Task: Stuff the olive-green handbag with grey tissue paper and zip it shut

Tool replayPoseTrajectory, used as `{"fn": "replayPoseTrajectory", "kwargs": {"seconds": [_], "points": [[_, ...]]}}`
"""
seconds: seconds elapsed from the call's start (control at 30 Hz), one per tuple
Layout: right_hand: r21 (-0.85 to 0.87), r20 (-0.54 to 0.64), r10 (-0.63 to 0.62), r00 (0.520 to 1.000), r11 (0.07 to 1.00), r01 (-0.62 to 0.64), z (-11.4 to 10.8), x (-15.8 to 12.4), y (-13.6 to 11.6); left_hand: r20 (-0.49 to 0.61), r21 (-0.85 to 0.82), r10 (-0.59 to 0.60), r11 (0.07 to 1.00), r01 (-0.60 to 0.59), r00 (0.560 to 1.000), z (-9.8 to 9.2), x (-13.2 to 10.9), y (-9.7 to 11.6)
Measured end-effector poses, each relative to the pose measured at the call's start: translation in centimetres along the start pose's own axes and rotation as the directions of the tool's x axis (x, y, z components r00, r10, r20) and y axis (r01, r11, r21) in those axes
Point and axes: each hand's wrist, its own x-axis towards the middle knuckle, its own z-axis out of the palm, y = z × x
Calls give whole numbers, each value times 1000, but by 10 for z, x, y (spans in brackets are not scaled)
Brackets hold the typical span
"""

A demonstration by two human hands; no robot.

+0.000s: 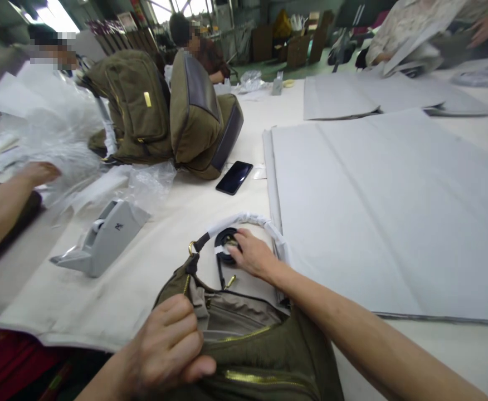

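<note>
An olive-green handbag point(269, 351) lies open in front of me, its grey lining point(235, 317) showing between gold zip edges. My left hand point(171, 340) is closed at the left side of the bag's mouth, gripping its edge; the fingertips are hidden. Beyond the opening, my right hand point(254, 253) has its fingers on a coiled black strap point(224, 253) with a white band round it and a gold clasp at its loose end. The bag's handle point(244, 217), wrapped in white, arches behind the coil.
A grey tape dispenser point(112, 239) stands at left, a black phone point(234, 177) farther back. Large white sheets point(377, 217) are stacked at right. Olive bags point(135, 100) and clear plastic wrap point(64, 117) fill the back left. A co-worker's arm point(10, 200) reaches in from the left.
</note>
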Motion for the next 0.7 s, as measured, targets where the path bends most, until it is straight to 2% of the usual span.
{"fn": "replayPoseTrajectory", "kwargs": {"seconds": [0.1,0.17,0.23,0.27,0.33,0.37,0.43,0.57,0.63,0.7], "points": [[-55,127,-123,984,990,131,17,11,-28,58,47,20,999,-22,998,-10,-3,-40],[-81,136,-180,974,978,192,14,10,-38,103,93,27,995,-37,994,-17,-9,-75],[-148,6,-195,981,970,194,-4,0,-33,132,132,52,989,-69,990,-21,-18,-109],[-214,-90,-167,982,966,145,-17,-9,-25,137,156,41,986,-63,990,-20,-23,-122],[-366,-288,-59,956,929,-53,-43,-30,-1,130,200,-20,980,-6,991,-10,-31,-137],[-440,-345,35,938,877,-195,-54,-40,13,120,214,-71,976,44,990,-1,-34,-138],[-500,-371,153,916,798,-336,-66,-59,38,111,220,-189,962,161,976,24,-33,-124],[-684,-278,264,924,621,-383,-60,-76,60,134,184,-388,914,362,912,78,-17,-64],[-714,-257,275,926,592,-374,-57,-78,61,61,164,-361,923,347,931,94,-11,-39],[-718,-240,269,933,598,-357,-60,-79,60,-11,141,-259,956,258,966,102,-10,-25]]}}
